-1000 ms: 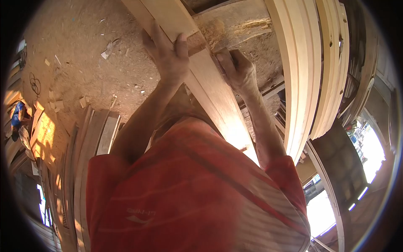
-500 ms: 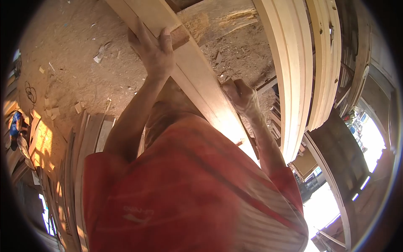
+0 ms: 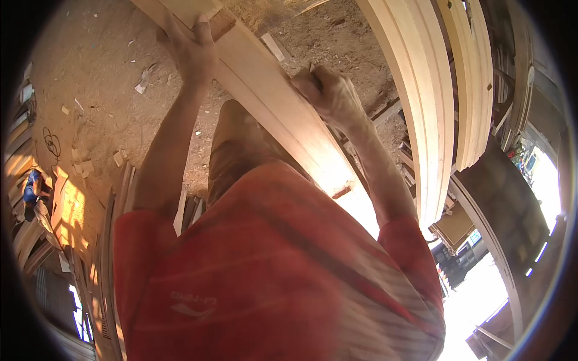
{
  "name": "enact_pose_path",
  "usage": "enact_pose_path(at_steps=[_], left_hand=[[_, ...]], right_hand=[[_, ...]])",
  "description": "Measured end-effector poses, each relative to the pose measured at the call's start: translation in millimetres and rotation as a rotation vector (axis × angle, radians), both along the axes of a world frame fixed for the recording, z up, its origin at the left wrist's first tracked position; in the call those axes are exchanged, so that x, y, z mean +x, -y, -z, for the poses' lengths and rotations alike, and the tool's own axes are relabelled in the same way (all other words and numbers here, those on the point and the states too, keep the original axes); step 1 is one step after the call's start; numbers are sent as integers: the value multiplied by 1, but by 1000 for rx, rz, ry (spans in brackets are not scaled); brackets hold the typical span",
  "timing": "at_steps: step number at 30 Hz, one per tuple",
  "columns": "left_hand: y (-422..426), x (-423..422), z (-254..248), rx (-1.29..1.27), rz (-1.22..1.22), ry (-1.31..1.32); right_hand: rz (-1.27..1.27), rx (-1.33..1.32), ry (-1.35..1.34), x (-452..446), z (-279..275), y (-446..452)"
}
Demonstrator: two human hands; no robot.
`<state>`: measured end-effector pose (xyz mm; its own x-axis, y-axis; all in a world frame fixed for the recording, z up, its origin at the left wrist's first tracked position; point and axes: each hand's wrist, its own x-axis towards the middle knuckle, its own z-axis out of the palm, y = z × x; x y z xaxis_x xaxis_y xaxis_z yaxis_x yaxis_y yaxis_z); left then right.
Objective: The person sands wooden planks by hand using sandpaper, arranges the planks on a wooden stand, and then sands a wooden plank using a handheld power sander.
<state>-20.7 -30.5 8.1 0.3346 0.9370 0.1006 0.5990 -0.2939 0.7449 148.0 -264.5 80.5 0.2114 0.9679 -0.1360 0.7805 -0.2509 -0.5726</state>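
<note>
A long pale board [image 3: 271, 99] runs diagonally from the top left down toward my body, with a groove along it and a dark notch near its upper part. My left hand [image 3: 191, 51] grips the upper end, fingers spread over its left edge and thumb on top beside a shorter block [image 3: 192, 8]. At the board's right edge, my right hand [image 3: 328, 93] is closed, its fingers curled; what it pinches, if anything, is too small to make out. The lower end of the board is brightly sunlit.
Long curved pale boards [image 3: 421, 90] stand at the right. Dirt ground [image 3: 108, 72] with wood scraps lies at the left. Stacked planks [image 3: 111, 240] stand at the lower left. Another person [image 3: 31, 189] in blue is at the far left.
My left hand has shifted up and left in view, along with the board's upper end. My right hand has moved up and left along the board's right edge. A small wood piece now shows beside the board.
</note>
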Motion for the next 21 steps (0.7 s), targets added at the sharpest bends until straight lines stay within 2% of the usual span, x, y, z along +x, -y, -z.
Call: enact_pose_path(at_steps=[3,4,6,8,10,13,17,19,21], left_hand=[[3,3,-3,-51,-45,55],[3,5,-6,-43,-39,61],[5,8,-9,-70,-84,57],[3,8,-6,-70,-71,66],[5,6,-11,-70,-53,59],[3,5,-9,-102,-44,54],[-4,7,2,-22,-107,-26],[-4,6,2,-26,-125,-33],[-4,6,5,-2,-105,-8]], right_hand=[[-2,-43,30,-10,-4,140],[94,-332,-50,-11,-26,172],[186,-580,-128,-14,-57,234],[182,-530,-125,-20,-54,270],[426,-227,-207,-33,-50,275],[537,-147,-334,-42,-43,244],[583,-172,-302,-42,-20,229],[459,-103,-333,-36,-22,217],[460,-86,-349,-36,-13,210]])
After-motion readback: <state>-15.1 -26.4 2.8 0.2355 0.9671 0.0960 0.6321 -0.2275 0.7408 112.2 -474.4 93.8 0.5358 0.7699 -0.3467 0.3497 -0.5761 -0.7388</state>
